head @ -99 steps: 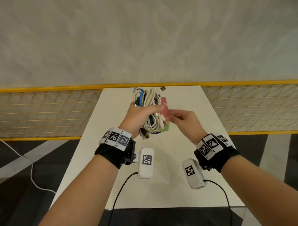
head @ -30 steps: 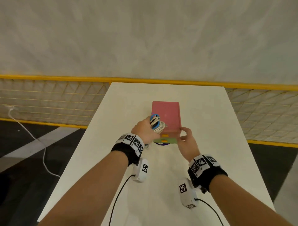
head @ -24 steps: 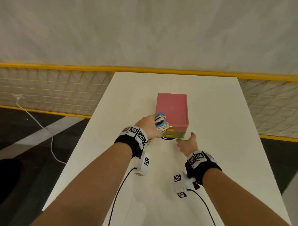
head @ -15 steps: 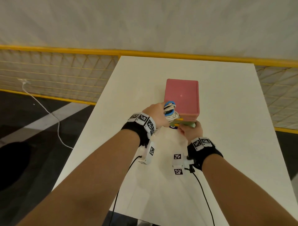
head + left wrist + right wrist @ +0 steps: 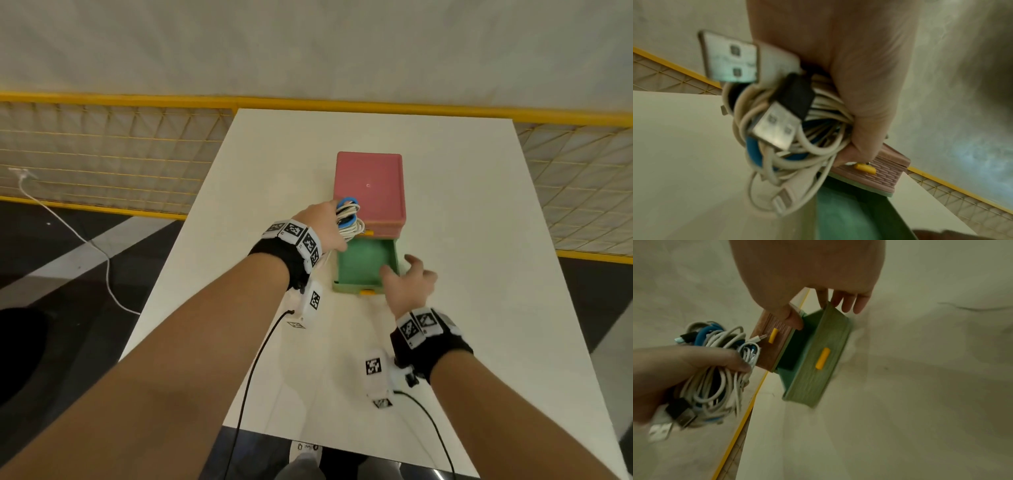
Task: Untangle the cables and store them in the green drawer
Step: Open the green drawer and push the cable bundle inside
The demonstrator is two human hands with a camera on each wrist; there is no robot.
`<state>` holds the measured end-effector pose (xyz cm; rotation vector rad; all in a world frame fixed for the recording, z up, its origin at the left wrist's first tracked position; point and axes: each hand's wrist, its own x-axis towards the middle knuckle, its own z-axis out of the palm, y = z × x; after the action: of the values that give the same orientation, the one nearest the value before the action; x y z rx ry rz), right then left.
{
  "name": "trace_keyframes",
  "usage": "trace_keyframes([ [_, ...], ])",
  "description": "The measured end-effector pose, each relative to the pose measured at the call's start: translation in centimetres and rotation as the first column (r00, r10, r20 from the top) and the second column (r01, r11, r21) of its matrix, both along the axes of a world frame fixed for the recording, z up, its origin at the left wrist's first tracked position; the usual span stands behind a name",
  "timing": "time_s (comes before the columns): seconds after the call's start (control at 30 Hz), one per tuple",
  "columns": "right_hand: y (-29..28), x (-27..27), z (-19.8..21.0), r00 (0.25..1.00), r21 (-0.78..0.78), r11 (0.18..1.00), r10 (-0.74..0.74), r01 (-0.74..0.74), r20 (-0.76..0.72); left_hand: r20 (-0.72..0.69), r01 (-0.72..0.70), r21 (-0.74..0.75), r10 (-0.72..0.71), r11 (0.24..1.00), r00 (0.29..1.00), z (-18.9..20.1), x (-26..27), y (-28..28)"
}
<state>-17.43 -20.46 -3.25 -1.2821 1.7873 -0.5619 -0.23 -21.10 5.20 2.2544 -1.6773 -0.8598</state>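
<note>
A pink drawer box (image 5: 368, 192) stands mid-table, its green bottom drawer (image 5: 363, 262) pulled out toward me and looking empty inside. My left hand (image 5: 322, 222) grips a tangled bundle of white, blue and black USB cables (image 5: 349, 219) just left of the box's front, above the drawer's back left corner. The bundle (image 5: 789, 129) fills the left wrist view, plugs sticking out. My right hand (image 5: 407, 284) hovers at the drawer's front right corner, fingers loosely spread. In the right wrist view its thumb is over the drawer (image 5: 818, 356) and its fingers (image 5: 846, 301) are past the drawer's right end.
The white table (image 5: 479, 308) carries only the box. A yellow mesh fence (image 5: 102, 154) runs behind and beside the table. A white cord (image 5: 85, 236) lies on the dark floor at the left. Black leads hang from both wrist cameras over the near table edge.
The green drawer has slid out toward me. My right hand has left its yellow handle and shifted to the drawer's right front corner. The left hand still holds the bundle beside the box.
</note>
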Motion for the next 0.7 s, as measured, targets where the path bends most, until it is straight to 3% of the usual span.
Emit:
trace_keyframes([
  [0.1,-2.6,0.3,0.0,0.995,-0.062,0.993,0.098,-0.099,-0.030,-0.005,-0.037,-0.019,0.036,0.999,0.999,-0.2,-0.6,1.1],
  [0.23,-2.6,-0.5,-0.6,0.969,-0.063,0.967,0.246,-0.247,-0.029,-0.002,-0.101,-0.159,0.102,0.982,0.995,-0.9,-2.3,3.7],
  [0.33,-1.3,-1.1,-0.9,0.961,-0.107,0.955,0.274,-0.276,-0.036,0.139,0.068,-0.167,-0.045,0.984,0.989,-1.8,-4.3,4.4],
  [0.43,-0.3,-1.6,-0.9,0.951,-0.133,0.942,0.307,-0.308,-0.031,0.353,0.190,0.021,-0.185,0.982,0.917,-3.1,-6.4,3.1],
  [0.5,0.3,-2.0,-0.7,0.945,-0.179,0.929,0.328,-0.325,-0.014,0.397,0.122,0.128,-0.163,0.984,0.903,-4.0,-7.5,2.0],
  [0.57,0.8,-2.5,-0.2,0.919,-0.273,0.882,0.392,-0.385,-0.029,0.443,0.016,0.144,-0.079,0.989,0.893,-5.2,-8.5,1.2],
  [0.63,1.2,-2.8,0.1,0.849,-0.345,0.779,0.512,-0.523,-0.132,0.504,-0.054,0.117,-0.012,0.992,0.863,-6.2,-9.6,0.5],
  [0.7,1.4,-2.9,0.2,0.747,-0.296,0.686,0.612,-0.664,-0.258,0.484,-0.145,0.098,0.080,0.985,0.871,-7.4,-10.6,0.0],
])
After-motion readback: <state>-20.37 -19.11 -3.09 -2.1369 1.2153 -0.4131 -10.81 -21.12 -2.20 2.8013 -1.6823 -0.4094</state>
